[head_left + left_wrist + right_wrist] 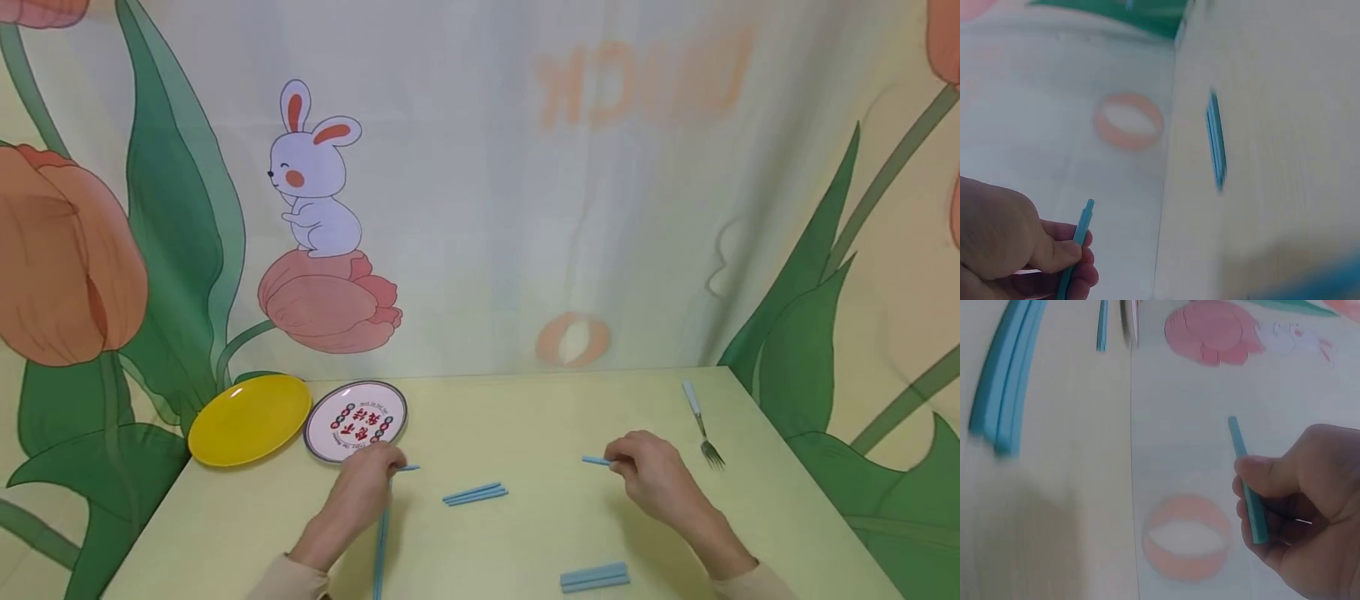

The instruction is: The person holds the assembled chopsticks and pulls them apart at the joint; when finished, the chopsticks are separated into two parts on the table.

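In the head view my left hand [369, 483] is at left-centre, in front of the white plate. It pinches a thin blue chopstick piece [1085, 220] between thumb and fingers; a narrower stepped end sticks out. My right hand [654, 477], well apart on the right, grips a thicker blue chopstick piece [1239, 440], its two ends showing beyond the fingers. Between the hands lie several thin chopstick pieces [475, 494] side by side. Shorter, thicker pieces [595, 577] lie together near the front. Long blue chopsticks [382, 546] run forward beside my left wrist.
A yellow plate [251, 421] stands at the table's back left, with the white printed plate [330, 433] beside it. At the right lies a fork [703, 432] with a pale handle. A patterned curtain [480, 208] hangs behind the pale yellow table [517, 417].
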Tool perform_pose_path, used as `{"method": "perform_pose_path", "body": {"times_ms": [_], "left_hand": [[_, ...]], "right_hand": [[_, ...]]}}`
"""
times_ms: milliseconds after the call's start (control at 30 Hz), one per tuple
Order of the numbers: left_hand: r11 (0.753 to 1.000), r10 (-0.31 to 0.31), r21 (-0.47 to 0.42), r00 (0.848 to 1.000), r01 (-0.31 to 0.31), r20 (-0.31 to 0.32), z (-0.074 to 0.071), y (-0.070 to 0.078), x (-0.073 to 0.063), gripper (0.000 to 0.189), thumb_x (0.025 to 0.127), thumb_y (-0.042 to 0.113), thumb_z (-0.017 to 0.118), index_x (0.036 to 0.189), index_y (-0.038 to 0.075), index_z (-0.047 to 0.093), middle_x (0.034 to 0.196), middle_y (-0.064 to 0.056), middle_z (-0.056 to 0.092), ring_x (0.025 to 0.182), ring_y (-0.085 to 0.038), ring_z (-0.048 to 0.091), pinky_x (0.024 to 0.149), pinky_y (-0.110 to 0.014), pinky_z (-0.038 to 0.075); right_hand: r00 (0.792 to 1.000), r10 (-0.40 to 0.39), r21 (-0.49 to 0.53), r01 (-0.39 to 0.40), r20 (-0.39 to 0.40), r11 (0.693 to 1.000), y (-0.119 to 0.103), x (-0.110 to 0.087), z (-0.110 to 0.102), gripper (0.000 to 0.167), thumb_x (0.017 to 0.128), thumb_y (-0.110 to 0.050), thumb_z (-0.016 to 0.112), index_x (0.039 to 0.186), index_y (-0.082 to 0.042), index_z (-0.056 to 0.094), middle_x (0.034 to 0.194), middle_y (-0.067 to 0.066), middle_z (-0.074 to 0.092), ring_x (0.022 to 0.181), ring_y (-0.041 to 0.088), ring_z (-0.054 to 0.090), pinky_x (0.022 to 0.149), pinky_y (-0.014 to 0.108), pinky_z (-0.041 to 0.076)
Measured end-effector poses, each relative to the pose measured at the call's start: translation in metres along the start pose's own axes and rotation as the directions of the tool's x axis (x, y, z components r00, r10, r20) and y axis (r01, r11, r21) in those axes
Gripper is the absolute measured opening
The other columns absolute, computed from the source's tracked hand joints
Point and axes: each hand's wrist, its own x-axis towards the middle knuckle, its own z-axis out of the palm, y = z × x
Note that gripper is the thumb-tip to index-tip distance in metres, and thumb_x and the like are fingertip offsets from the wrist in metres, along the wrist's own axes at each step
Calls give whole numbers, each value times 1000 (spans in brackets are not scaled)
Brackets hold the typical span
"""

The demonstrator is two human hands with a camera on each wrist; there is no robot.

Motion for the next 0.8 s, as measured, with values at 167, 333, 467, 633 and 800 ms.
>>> {"method": "perform_pose_path", "body": {"times_ms": [167, 333, 467, 633, 800], "left_hand": [[990, 121, -70, 993, -120, 9, 4, 13, 4, 15, 80, -9, 69, 83, 5, 74, 75, -1, 67, 72, -16, 64, 67, -29, 52], [994, 96, -48, 995, -98, -29, 9, 21, 7, 16, 79, -8, 70, 81, 7, 75, 74, 1, 66, 70, -13, 63, 65, -25, 52], [989, 129, -65, 991, -131, -46, 12, 24, 10, 17, 78, -9, 69, 81, 7, 75, 73, 0, 67, 69, -13, 64, 64, -24, 52], [988, 134, -75, 990, -137, -50, 16, 27, 11, 18, 77, -10, 69, 81, 6, 75, 73, 0, 67, 69, -12, 64, 63, -24, 52], [987, 137, -78, 990, -139, -38, 18, 29, 13, 17, 78, -9, 69, 83, 6, 75, 74, 0, 66, 69, -13, 63, 64, -24, 52]], "right_hand": [[984, -149, 91, 140, 97, 986, -8, -1, 4, 14, 80, -1, 74, 83, -14, 73, 81, -9, 67, 76, 5, 56, 65, 22, 49], [985, -159, 73, 155, 63, 985, -12, -4, 7, 20, 75, 2, 77, 78, -17, 72, 77, -11, 66, 74, 4, 54, 64, 22, 48], [981, -181, 92, 175, 71, 980, -12, -4, 8, 19, 76, 1, 77, 79, -17, 72, 79, -10, 67, 75, 5, 54, 64, 21, 49], [981, -172, 104, 163, 86, 981, -12, -6, 9, 17, 77, 0, 76, 80, -16, 73, 79, -9, 68, 75, 5, 54, 64, 21, 48], [982, -170, 107, 161, 85, 981, -11, -8, 11, 16, 76, -1, 77, 80, -16, 73, 80, -10, 68, 75, 4, 54, 63, 20, 48]]}}
